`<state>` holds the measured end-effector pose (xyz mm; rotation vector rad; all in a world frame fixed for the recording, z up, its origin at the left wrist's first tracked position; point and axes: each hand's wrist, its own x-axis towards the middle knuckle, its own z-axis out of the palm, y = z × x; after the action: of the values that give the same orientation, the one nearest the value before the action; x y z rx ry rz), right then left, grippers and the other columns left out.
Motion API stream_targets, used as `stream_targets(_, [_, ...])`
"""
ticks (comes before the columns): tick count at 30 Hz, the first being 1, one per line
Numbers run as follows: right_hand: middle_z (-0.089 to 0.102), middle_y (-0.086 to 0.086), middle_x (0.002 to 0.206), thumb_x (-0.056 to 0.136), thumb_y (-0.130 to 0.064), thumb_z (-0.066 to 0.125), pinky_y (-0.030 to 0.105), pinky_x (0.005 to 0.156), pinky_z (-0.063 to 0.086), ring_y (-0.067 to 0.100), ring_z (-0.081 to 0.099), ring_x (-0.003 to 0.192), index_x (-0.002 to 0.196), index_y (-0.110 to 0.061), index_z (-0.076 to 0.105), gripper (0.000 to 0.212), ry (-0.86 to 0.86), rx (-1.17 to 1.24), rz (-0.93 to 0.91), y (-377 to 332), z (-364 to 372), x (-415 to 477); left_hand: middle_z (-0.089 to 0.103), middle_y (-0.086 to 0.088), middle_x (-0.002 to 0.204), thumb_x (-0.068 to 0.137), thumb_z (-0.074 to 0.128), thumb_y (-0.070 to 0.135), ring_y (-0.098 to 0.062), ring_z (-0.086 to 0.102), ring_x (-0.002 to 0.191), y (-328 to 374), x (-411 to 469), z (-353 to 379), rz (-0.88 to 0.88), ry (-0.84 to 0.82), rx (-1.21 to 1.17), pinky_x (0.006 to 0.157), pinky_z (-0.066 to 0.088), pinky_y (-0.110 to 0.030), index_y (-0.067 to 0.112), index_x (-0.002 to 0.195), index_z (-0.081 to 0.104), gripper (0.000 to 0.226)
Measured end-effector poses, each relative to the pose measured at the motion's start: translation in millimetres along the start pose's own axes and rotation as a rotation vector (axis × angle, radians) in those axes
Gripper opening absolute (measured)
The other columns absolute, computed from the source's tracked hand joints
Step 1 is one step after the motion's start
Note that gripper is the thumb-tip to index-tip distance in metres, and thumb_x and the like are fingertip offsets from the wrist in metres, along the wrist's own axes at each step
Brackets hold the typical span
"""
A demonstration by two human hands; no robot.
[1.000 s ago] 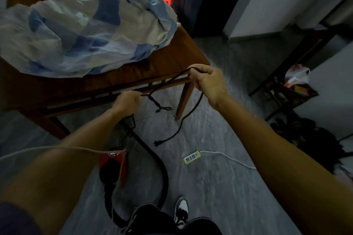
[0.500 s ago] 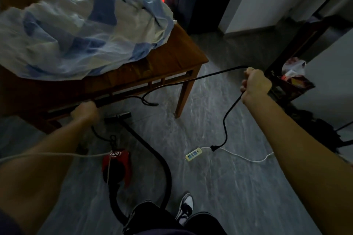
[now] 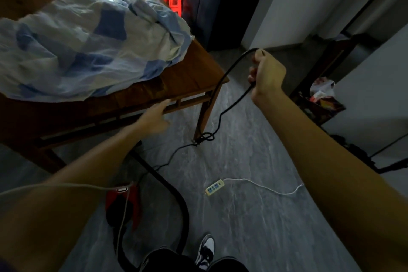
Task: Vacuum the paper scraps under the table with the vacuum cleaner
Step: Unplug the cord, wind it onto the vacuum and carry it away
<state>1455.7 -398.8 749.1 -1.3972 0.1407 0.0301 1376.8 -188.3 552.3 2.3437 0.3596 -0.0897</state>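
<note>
- Grips the black power cord (image 3: 207, 137) in the right hand (image 3: 267, 75), fingers curled tight round it, fist raised just past the corner of the brown wooden counter (image 3: 198, 77).
- Lets the cord drop from that fist in two strands, one crossing in front of the counter's near leg, both ending in a loose knot on the floor at the foot of that leg; from there, a single strand along the floor toward the vacuum.
- Holds the left hand (image 3: 154, 117) out low, fingers straight and spread, carrying nothing; fingertips right at the counter's front rail, contact impossible to judge through the blur.
- Places the red-and-black canister vacuum cleaner (image 3: 122, 205) on the grey marbled floor (image 3: 254, 227), under the left forearm, just in front of the counter.
- Shows the thick black hose (image 3: 185, 216) curving from the counter's front edge, past the vacuum's right side, down toward the legs.
- Shows only deep shadow beneath the counter.
- Covers most of the countertop with a crumpled blue-and-white patchwork cloth (image 3: 88, 51).
- Finds a cream power strip with blue sockets (image 3: 214, 187) on the floor between the vacuum and the right forearm, its white lead trailing right, nothing plugged in.
- Catches one black-and-white shoe (image 3: 206, 252) at the bottom edge, beside the hose.
</note>
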Motion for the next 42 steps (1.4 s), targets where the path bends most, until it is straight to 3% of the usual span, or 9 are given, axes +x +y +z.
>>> stream_targets(4, [0.053,-0.004,0.068,0.094,-0.009,0.051,0.018,0.042,0.035,0.005,0.041,0.049,0.079,-0.016,0.062,0.021,-0.054,-0.039,-0.039,-15.5,-8.2,-1.5,0.033,-0.004,0.153,0.096,0.052,0.024,-0.021,0.033,0.139,88.4,1.6,15.0,0.190,-0.149,-0.037,0.111,0.031,-0.034,0.018,0.149,0.025,0.060])
stream_targets(13, [0.047,-0.003,0.067,0.093,-0.007,0.045,0.021,0.046,0.022,0.007,0.032,0.046,0.071,-0.017,0.053,0.025,-0.038,0.045,-0.039,-34.4,-70.8,16.5,0.055,-0.004,0.122,0.093,0.053,0.039,-0.020,0.057,0.106,124.8,22.9,50.5,0.269,-0.156,0.062,0.083,0.045,-0.029,0.021,0.123,0.052,0.035])
stream_targets(16, [0.046,-0.003,0.067,0.093,-0.008,0.045,0.022,0.047,0.022,0.007,0.032,0.047,0.075,-0.017,0.055,0.023,-0.060,0.056,-0.034,-37.6,-84.4,25.2,0.063,0.000,0.086,0.097,0.049,0.029,-0.017,0.061,0.087,141.0,20.0,57.6,0.302,-0.229,0.072,0.075,0.045,-0.027,0.012,0.090,0.061,0.022])
stream_targets(21, [0.053,-0.006,0.068,0.093,-0.016,0.053,0.021,0.051,0.036,0.007,0.046,0.055,0.082,-0.017,0.059,0.012,-0.098,0.010,-0.113,-34.1,-96.8,50.6,0.066,-0.006,0.074,0.098,0.047,0.020,-0.014,0.061,0.066,172.7,23.8,49.1,0.321,-0.050,-0.119,0.068,0.048,-0.030,0.002,0.076,0.064,0.032])
stream_targets(28, [0.054,-0.001,0.074,0.098,-0.016,0.047,0.024,0.068,0.047,0.010,0.052,0.068,0.100,-0.014,0.054,0.008,-0.250,-0.101,-0.040,-14.9,-86.4,75.3,0.066,0.001,0.066,0.093,0.051,0.029,-0.013,0.063,0.062,237.7,33.5,8.1,0.393,0.242,0.099,0.067,0.055,-0.035,0.011,0.067,0.062,0.034])
stream_targets(32, [0.060,0.001,0.083,0.097,-0.008,0.037,0.030,0.076,0.053,0.015,0.058,0.077,0.105,-0.018,0.060,0.026,-0.343,-0.147,0.006,-21.4,-83.4,84.8,0.069,-0.010,0.067,0.092,0.052,0.023,-0.019,0.064,0.055,247.1,39.3,-6.1,0.288,0.347,0.016,0.058,0.057,-0.038,0.006,0.071,0.064,0.029])
stream_targets(35, [0.061,0.001,0.092,0.085,0.010,0.042,0.020,0.060,0.051,0.010,0.060,0.079,0.127,-0.011,0.053,0.048,-0.484,-0.188,-0.044,-12.8,-82.4,88.9,0.067,-0.015,0.067,0.093,0.052,0.026,-0.025,0.062,0.053,244.1,41.7,-2.8,0.247,0.381,-0.022,0.052,0.055,-0.038,0.000,0.072,0.060,0.034])
stream_targets(40, [0.064,0.001,0.082,0.096,-0.021,0.052,0.032,0.071,0.055,0.016,0.064,0.077,0.096,-0.023,0.057,0.006,-0.558,-0.162,-0.025,5.0,-80.0,89.3,0.067,-0.009,0.067,0.093,0.050,0.028,-0.024,0.064,0.064,235.6,33.3,2.0,0.257,0.376,0.107,0.064,0.055,-0.046,0.009,0.067,0.059,0.033])
stream_targets(42, [0.059,0.000,0.066,0.100,-0.022,0.046,0.030,0.064,0.053,0.014,0.059,0.062,0.081,-0.019,0.059,0.023,-0.440,-0.143,-0.030,3.9,-75.4,87.3,0.066,-0.007,0.068,0.093,0.053,0.031,-0.023,0.063,0.065,230.5,29.3,9.2,0.210,0.368,0.060,0.065,0.052,-0.041,0.013,0.067,0.059,0.032])
